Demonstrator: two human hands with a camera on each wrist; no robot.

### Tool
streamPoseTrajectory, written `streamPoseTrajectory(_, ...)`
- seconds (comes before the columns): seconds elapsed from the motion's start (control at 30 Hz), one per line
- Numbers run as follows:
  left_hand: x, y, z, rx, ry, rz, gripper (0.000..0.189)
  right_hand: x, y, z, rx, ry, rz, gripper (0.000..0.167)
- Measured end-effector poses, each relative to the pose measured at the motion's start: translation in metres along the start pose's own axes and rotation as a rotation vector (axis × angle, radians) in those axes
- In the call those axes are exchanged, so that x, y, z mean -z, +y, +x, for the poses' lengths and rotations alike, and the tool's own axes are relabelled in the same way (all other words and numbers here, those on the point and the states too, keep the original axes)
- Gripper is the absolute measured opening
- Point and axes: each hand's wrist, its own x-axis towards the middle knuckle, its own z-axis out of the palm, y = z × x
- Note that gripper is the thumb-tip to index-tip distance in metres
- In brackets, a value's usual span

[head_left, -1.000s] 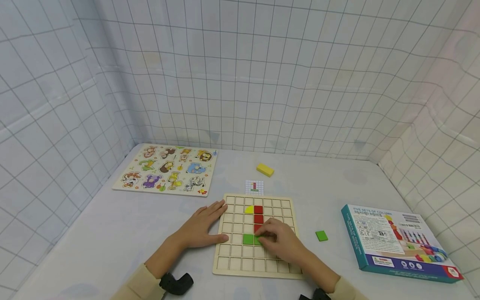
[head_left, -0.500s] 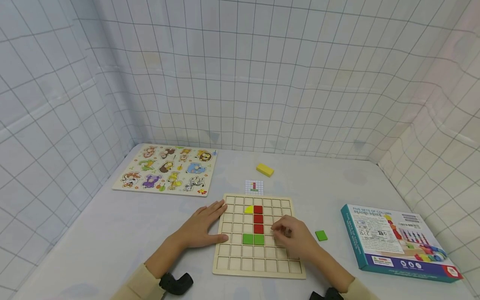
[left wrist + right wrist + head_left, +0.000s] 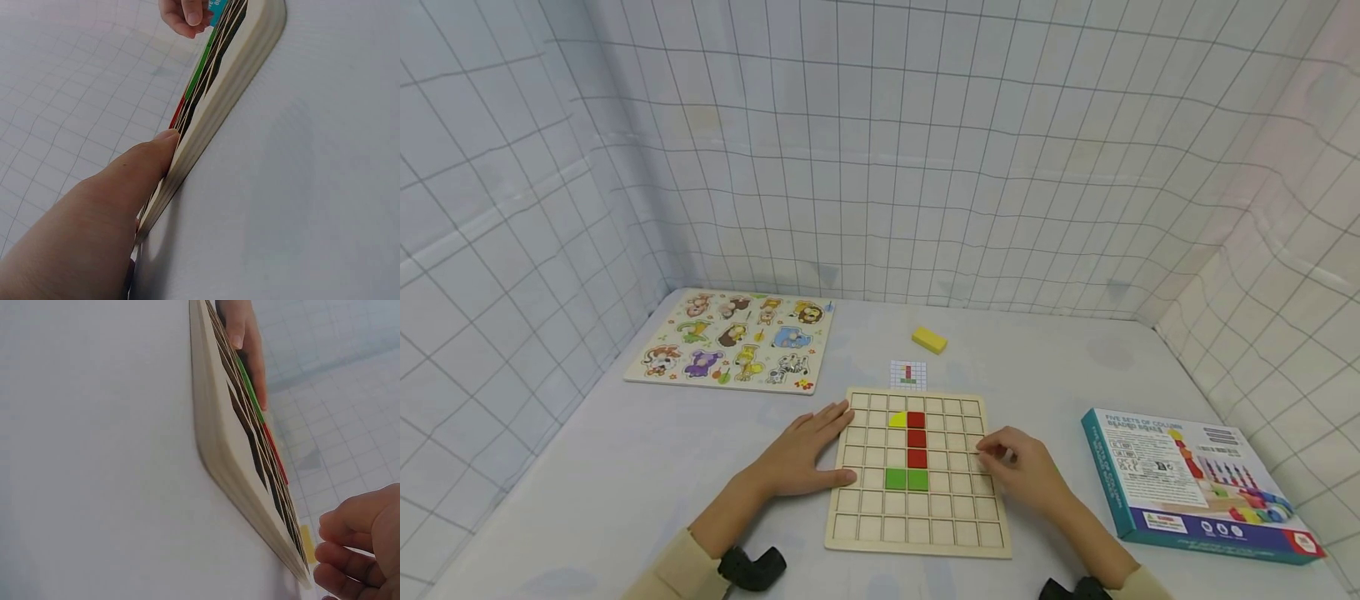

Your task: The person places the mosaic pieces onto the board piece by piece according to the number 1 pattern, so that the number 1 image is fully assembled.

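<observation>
A wooden grid board [image 3: 917, 548] lies flat on the table in the head view. Set in its cells are red square tiles [image 3: 917, 438] in a column, a yellow tile [image 3: 898, 420] with a curved edge, and two green square tiles [image 3: 896, 478]. My left hand [image 3: 805, 454] rests at the board's left edge, fingers spread, its thumb [image 3: 150, 153] touching the rim. By the right edge is my right hand [image 3: 1022, 471], its fingers loosely bent with nothing seen between them; they also show in the right wrist view. The loose green tile seen earlier is hidden behind this hand.
Beyond the board lie a small pattern card [image 3: 909, 375] and a yellow block [image 3: 929, 340]. An animal peg puzzle [image 3: 730, 342] sits at the back left. To the right lies a toy box [image 3: 1202, 487]. Gridded cloth walls [image 3: 895, 167] enclose the table.
My right hand has left the second green tile in its cell and moved right, off the tiles to the board's right edge, covering the loose green tile. The left hand has stayed put.
</observation>
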Motion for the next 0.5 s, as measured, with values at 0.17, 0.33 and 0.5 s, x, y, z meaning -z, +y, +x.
streamPoseTrajectory(0.17, 0.001, 0.001, 0.0, 0.001, -0.002, -0.001, 0.092, 0.007, 0.006, -0.004, -0.038, 0.029, -0.03, 0.01)
streamPoseTrajectory(0.33, 0.002, 0.002, -0.001, 0.0, 0.0, -0.003, 0.092, 0.015, 0.009, -0.006, -0.074, 0.044, -0.086, 0.01)
streamPoseTrajectory(0.5, 0.002, 0.003, 0.0, -0.001, 0.001, 0.001, 0.092, 0.027, 0.012, -0.007, -0.093, 0.018, -0.135, 0.008)
